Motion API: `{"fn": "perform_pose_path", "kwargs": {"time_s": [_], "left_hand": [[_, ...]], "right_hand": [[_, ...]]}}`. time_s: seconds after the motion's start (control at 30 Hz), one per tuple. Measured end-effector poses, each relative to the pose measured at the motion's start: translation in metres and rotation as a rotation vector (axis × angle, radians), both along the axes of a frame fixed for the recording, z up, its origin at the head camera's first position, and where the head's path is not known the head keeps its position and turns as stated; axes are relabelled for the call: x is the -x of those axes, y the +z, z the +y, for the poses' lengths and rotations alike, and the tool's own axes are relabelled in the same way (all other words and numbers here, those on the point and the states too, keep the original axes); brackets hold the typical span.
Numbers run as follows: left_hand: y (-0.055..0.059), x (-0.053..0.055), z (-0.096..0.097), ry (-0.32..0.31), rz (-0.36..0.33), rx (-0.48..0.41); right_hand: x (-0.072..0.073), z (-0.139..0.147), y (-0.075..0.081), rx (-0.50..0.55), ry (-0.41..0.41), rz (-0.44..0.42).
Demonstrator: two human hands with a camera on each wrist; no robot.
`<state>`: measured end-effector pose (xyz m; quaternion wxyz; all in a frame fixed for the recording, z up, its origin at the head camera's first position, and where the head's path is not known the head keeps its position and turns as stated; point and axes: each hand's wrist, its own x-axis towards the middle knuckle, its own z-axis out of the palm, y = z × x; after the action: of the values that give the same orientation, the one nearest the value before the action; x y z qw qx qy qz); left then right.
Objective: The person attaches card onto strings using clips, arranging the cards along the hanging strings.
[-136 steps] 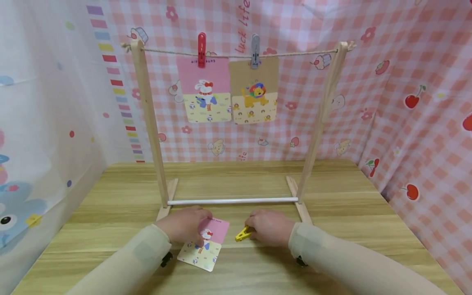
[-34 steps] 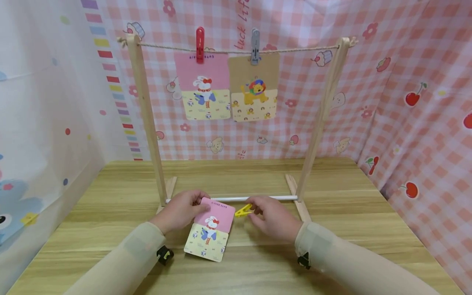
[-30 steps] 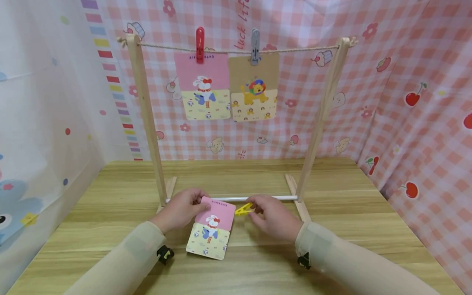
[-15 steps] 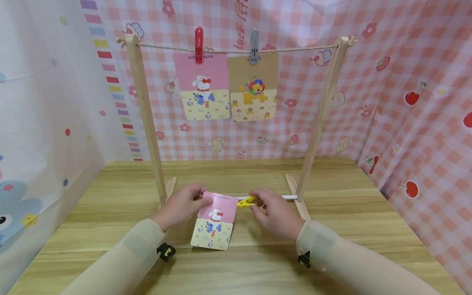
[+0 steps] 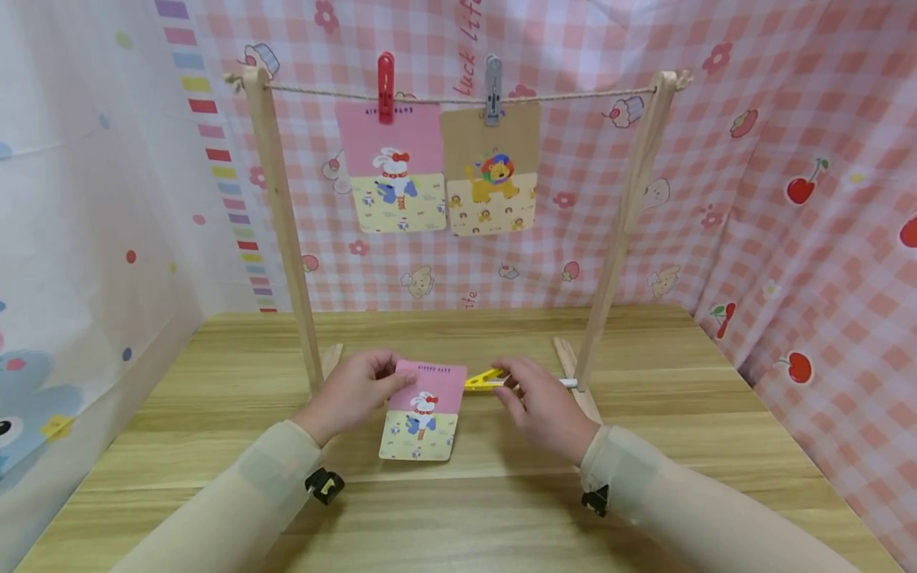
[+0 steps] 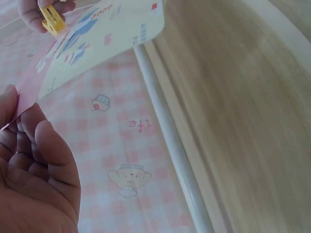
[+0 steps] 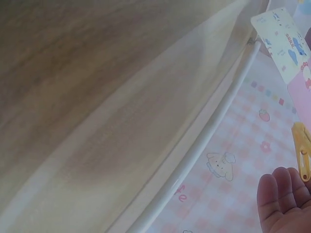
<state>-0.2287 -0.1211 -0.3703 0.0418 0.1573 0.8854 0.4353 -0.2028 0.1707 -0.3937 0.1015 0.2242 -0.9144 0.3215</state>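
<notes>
In the head view my left hand (image 5: pixel 351 398) pinches the upper left corner of a pink and cream rabbit card (image 5: pixel 440 390), which is lifted above the table and faces me. My right hand (image 5: pixel 544 410) pinches a yellow clothespin (image 5: pixel 481 380) by its handle end. The clothespin's tip is right at the card's right edge. In the left wrist view thumb and fingers hold the card's pink end, and the yellow clothespin (image 6: pixel 52 20) overlaps the card's far side. The right wrist view shows the clothespin (image 7: pixel 302 150) beside the pink part, with the right fingers partly out of frame.
A wooden frame (image 5: pixel 282 231) stands behind my hands, with a rope (image 5: pixel 573 96) across its top and a white rod (image 5: pixel 566 383) low down. A red clothespin (image 5: pixel 386 83) holds a rabbit card (image 5: pixel 390 143); a grey clothespin (image 5: pixel 493 87) holds a lion card (image 5: pixel 494 139).
Both hands have risen and moved slightly right with the card and the clothespin. The card, earlier low over the table and slanted, is now raised and straighter, the clothespin beside its edge.
</notes>
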Motion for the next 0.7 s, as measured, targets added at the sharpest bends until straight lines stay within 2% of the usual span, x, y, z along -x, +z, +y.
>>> {"fn": "perform_pose_path", "kwargs": {"time_s": [0.7], "left_hand": [[0.0081,-0.0073,0.0091,0.008,0.061,-0.044]], "right_hand": [[-0.0072,0.0008,0.0038,0.090,-0.057,-0.012]]}}
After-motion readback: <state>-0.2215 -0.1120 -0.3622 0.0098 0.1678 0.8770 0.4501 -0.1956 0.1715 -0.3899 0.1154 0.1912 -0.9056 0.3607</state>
